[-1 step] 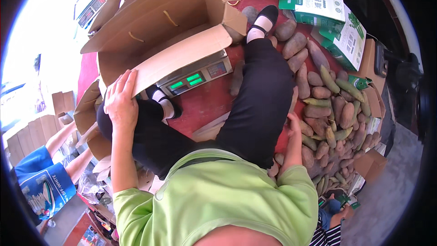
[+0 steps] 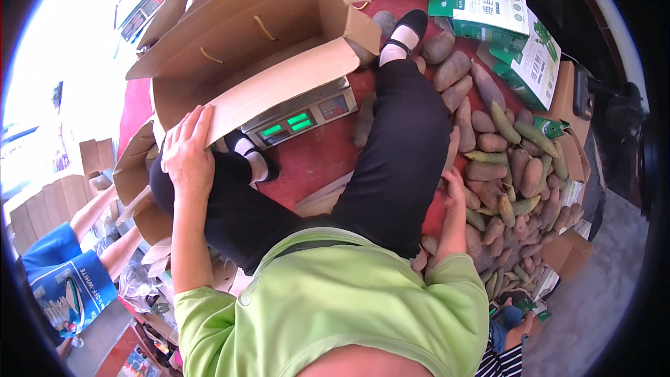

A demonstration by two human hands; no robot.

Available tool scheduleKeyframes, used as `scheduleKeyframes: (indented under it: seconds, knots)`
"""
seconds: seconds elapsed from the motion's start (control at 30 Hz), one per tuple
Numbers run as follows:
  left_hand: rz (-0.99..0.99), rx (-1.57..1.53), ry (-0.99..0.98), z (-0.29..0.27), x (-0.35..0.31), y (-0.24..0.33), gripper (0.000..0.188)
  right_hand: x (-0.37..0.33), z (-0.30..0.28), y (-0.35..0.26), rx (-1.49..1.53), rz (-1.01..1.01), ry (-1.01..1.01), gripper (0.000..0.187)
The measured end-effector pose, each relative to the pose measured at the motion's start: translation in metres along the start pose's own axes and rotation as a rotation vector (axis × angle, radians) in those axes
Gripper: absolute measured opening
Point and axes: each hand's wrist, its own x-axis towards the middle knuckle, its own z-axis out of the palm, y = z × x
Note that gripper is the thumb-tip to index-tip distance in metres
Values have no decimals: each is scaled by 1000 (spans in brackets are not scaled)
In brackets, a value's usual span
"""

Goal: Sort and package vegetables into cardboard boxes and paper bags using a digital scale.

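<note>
My left hand (image 2: 188, 160) rests over my left knee, its fingers curled on the near left edge of an open brown cardboard box (image 2: 279, 91). That box sits tilted on a digital scale (image 2: 300, 122) with lit green displays, its near flap folded outward. Beside my right knee, my right hand (image 2: 453, 188) is closed at the lower end of a long reddish-brown root vegetable (image 2: 453, 146). My leg hides part of those fingers. A heap of similar roots (image 2: 516, 160), mixed with long green radishes (image 2: 504, 122), spreads to the right of that hand.
White-and-green printed cartons (image 2: 488, 0) stand at the far right. A second scale (image 2: 143, 10) is at the far left. Another person's blue shorts (image 2: 70, 279) and legs show at left. Some open cardboard (image 2: 139, 167) lies by my left knee. A person in stripes (image 2: 502, 356) is at lower right.
My right hand has shifted slightly upward along my knee, and the root at its fingers shows a little more. The left hand and the box have barely moved.
</note>
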Motion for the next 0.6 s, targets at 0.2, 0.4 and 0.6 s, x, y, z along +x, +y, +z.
scheduleKeyframes:
  seconds: [0.2, 0.4, 0.6]
  knots:
    - [20, -68, -11, -5, 0, -6, 50, -67, 93, -143, -374, -548, -96, 73]
    - [-9, -106, -46, -12, -6, -20, 47, -139, 200, -248, -717, -946, -296, 86]
    - [-16, -84, -57, -15, -8, -24, 46, -178, 324, -278, -1030, -1113, -612, 80]
